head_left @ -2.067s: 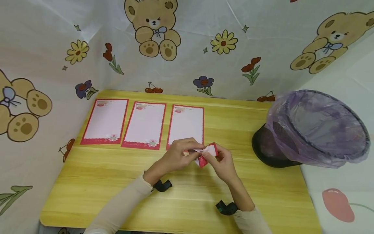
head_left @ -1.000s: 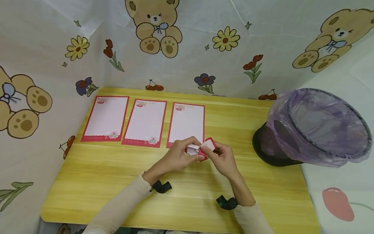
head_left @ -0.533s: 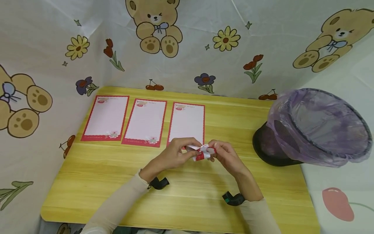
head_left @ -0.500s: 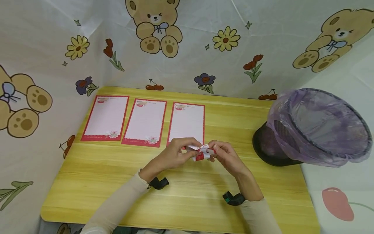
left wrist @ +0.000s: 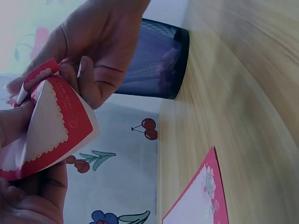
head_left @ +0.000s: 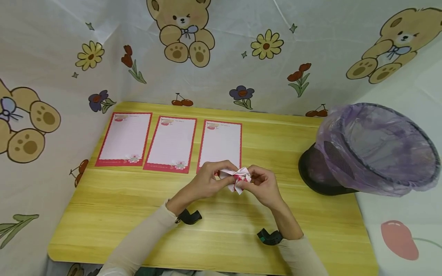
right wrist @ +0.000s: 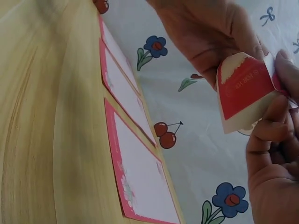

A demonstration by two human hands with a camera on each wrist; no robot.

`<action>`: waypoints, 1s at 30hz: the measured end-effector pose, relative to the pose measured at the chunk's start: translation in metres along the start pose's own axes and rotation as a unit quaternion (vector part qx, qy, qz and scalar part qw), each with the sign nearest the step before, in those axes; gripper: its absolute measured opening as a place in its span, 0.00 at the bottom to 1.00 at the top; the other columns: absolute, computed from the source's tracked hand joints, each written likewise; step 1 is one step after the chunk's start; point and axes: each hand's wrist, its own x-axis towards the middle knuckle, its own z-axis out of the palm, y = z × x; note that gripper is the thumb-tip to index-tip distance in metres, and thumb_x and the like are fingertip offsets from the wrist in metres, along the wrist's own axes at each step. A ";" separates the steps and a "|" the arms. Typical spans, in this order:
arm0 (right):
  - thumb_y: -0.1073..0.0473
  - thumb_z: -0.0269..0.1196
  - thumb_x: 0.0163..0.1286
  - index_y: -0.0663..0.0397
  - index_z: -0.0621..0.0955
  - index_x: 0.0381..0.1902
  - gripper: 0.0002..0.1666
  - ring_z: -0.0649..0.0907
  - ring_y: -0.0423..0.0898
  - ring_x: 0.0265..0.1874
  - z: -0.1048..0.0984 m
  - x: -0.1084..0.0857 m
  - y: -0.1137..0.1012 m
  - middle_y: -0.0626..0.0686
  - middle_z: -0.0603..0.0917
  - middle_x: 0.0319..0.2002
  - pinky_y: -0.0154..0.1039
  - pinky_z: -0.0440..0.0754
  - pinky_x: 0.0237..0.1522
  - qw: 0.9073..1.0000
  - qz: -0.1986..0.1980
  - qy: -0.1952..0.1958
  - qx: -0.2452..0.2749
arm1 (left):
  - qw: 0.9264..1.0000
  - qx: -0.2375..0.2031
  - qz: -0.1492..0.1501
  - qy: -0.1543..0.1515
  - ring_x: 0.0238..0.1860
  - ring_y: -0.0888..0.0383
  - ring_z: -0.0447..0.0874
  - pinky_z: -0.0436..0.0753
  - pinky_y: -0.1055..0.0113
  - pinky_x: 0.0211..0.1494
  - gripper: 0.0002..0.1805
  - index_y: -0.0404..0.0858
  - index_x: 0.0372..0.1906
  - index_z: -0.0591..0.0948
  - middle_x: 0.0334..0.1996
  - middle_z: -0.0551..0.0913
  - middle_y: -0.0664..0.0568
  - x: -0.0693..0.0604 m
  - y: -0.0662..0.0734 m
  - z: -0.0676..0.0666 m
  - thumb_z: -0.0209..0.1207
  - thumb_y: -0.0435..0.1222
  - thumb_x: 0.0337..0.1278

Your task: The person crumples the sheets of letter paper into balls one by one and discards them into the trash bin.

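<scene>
- Half a second on, my right hand (head_left: 264, 188) sits slightly further left, its thumb now along the near side of the crumpled sheet (head_left: 241, 175), whose right end is more bunched up, with less red edge showing there.
- My right thumb and fingers pinch that end of the paper.
- My left hand (head_left: 208, 182) grips the other end between thumb and fingers, so both of my hands grasp the same sheet.
- Between them, raised off the table (head_left: 224, 245), the paper is folded and creased, white with red; the left wrist view shows a scalloped border and lettering that reads "FOR YOU".
- Behind my hands, three flat sheets lie side by side in a row: left sheet (head_left: 124, 138), middle sheet (head_left: 170, 142) and right sheet (head_left: 221, 143), all red-bordered. From the head, my left hand hides part of the right one's near edge.
- On each wrist I wear a black device, the left one (head_left: 190, 217) and the right one (head_left: 270, 237), just beyond cream sleeves (head_left: 145, 237).
- Well apart to my right stands a dark bin (head_left: 319, 172) lined with a purple bag (head_left: 366, 172).
- Beyond the table hangs a white cloth (head_left: 217, 82) printed with bears and flowers.
</scene>
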 end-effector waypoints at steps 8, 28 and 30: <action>0.76 0.66 0.73 0.69 0.85 0.38 0.03 0.81 0.34 0.26 0.001 0.002 0.001 0.38 0.88 0.33 0.29 0.81 0.27 0.997 -0.042 0.039 -0.052 | 0.999 0.015 -0.028 -0.006 0.44 0.63 0.90 0.88 0.63 0.48 0.10 0.48 0.58 0.85 0.50 0.92 0.55 0.000 0.002 -0.001 0.64 0.38 0.78; 0.76 0.61 0.77 0.65 0.83 0.47 0.07 0.81 0.37 0.33 -0.015 -0.002 -0.017 0.44 0.85 0.39 0.31 0.82 0.32 0.996 -0.013 -0.084 -0.035 | 0.975 -0.208 -0.049 -0.063 0.44 0.64 0.90 0.88 0.69 0.49 0.32 0.25 0.54 0.84 0.46 0.91 0.58 -0.001 -0.002 -0.014 0.68 0.54 0.72; 0.76 0.61 0.76 0.64 0.83 0.47 0.08 0.81 0.37 0.31 -0.014 -0.003 -0.016 0.45 0.85 0.37 0.32 0.81 0.30 0.996 -0.012 -0.079 -0.039 | 0.978 -0.193 -0.052 -0.055 0.42 0.64 0.90 0.89 0.68 0.50 0.29 0.28 0.53 0.85 0.45 0.90 0.50 -0.001 0.000 -0.011 0.71 0.52 0.69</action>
